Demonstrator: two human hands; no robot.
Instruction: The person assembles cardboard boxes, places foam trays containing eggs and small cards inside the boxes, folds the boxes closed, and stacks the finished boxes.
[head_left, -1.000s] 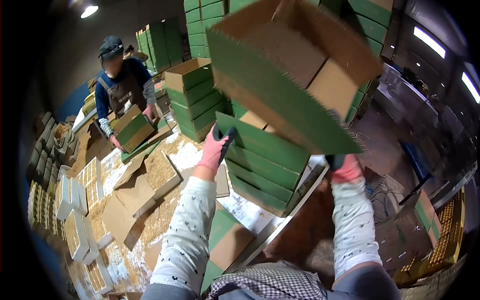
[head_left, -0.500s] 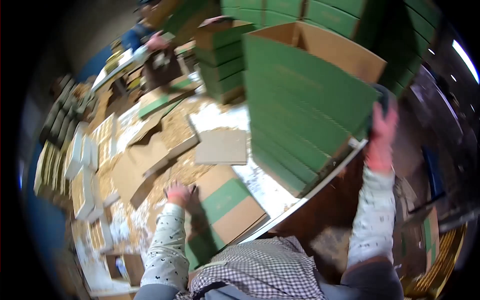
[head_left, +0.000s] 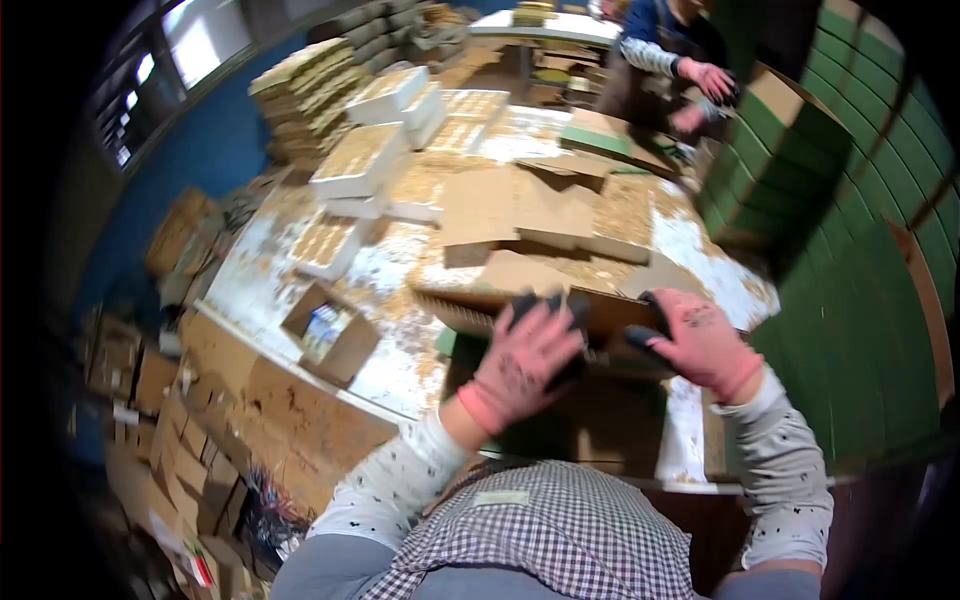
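A green and brown cardboard box stands at the near edge of the table, right before my body. My left hand, in a pink glove with dark fingertips, lies over its upper left edge with the fingers apart, blurred. On the right, my right hand grips the box's upper edge, thumb and fingers bent over the cardboard. Beyond the box, opened brown cardboard lies on wood shavings. The inside of the box is mostly in shadow.
White trays with pale contents sit at the left. A small open carton stands near the table's left edge. Green boxes are stacked at the right. Across the table, a co-worker's gloved hands hover by flattened cardboard.
The view has swung left. The large green box from my right hand now stands on the right stack. Both my hands have come to the box before me.
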